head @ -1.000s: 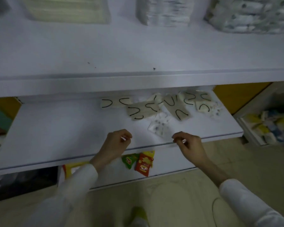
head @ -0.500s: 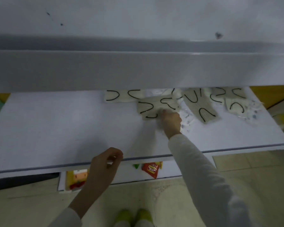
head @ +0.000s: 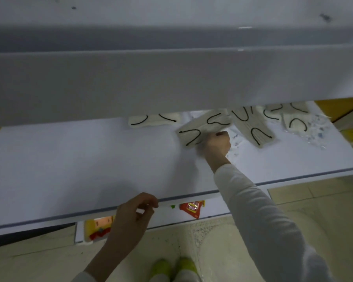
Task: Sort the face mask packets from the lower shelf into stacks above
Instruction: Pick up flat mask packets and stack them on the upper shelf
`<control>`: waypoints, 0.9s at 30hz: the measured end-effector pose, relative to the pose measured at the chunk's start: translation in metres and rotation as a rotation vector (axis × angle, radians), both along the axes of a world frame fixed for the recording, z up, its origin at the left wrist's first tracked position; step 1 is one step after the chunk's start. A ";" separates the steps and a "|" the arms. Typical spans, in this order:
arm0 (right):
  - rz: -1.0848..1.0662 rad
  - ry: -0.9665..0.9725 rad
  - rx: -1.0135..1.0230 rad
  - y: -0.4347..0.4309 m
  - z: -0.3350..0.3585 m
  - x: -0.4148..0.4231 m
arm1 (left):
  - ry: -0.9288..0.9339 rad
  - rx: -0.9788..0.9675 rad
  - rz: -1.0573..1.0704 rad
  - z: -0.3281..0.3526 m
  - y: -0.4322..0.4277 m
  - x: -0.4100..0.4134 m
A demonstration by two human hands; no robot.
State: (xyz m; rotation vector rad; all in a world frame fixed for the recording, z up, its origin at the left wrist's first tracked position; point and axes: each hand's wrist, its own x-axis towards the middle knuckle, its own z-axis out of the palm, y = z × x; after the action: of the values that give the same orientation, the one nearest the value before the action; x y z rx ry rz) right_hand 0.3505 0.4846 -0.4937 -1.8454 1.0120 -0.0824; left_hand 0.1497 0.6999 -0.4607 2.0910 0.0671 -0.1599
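Several cream face mask packets with black ear loops lie at the back right of the lower shelf [head: 73, 163]. My right hand [head: 214, 146] reaches in and grips the near edge of one tilted packet [head: 200, 128]. Another packet [head: 154, 121] lies to its left, half hidden under the upper shelf [head: 171, 82]. More packets [head: 253, 129] lie to the right, beside clear printed packets [head: 312, 131]. My left hand [head: 134, 216] hangs at the shelf's front edge, fingers loosely curled, holding nothing.
The upper shelf's front edge hides the back of the lower shelf. Below the lower shelf, red and yellow snack packets [head: 192, 208] and a yellow box [head: 98, 226] sit on a lower board. My feet in green shoes [head: 171, 267] stand on the tiled floor.
The camera dropped and moved closer. My right hand went from the shelf's front edge deep into the shelf and took hold of a mask packet. My left hand stayed near the front edge.
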 end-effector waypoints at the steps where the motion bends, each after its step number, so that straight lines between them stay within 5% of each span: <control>1: 0.011 -0.030 0.015 -0.002 0.006 -0.003 | -0.010 -0.024 -0.006 0.002 -0.003 0.003; 7: 0.099 -0.251 0.299 -0.036 0.032 -0.028 | 0.030 -0.092 -0.006 0.012 -0.023 0.023; 11: 0.247 -0.248 0.265 -0.056 0.043 -0.049 | 0.068 -0.118 0.054 0.013 -0.033 0.038; 15: 0.294 -0.029 0.078 -0.069 0.032 -0.056 | 0.073 -0.134 0.035 0.013 -0.044 0.045; 19: 0.345 0.208 -0.354 -0.078 0.030 -0.060 | 0.088 -0.105 0.005 0.008 -0.047 0.043; 21: 0.356 0.187 -0.422 -0.081 0.035 -0.062 | 0.098 -0.086 -0.006 0.007 -0.047 0.044; 27: 0.397 -0.238 0.126 -0.080 0.065 -0.081 | 0.130 -0.181 0.000 0.016 -0.065 0.060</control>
State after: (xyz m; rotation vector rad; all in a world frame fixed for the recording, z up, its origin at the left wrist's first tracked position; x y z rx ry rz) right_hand 0.2691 0.4044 -0.4290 -1.8357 0.4654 0.0015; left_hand 0.2095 0.6347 -0.4452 1.8987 0.1261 -0.2911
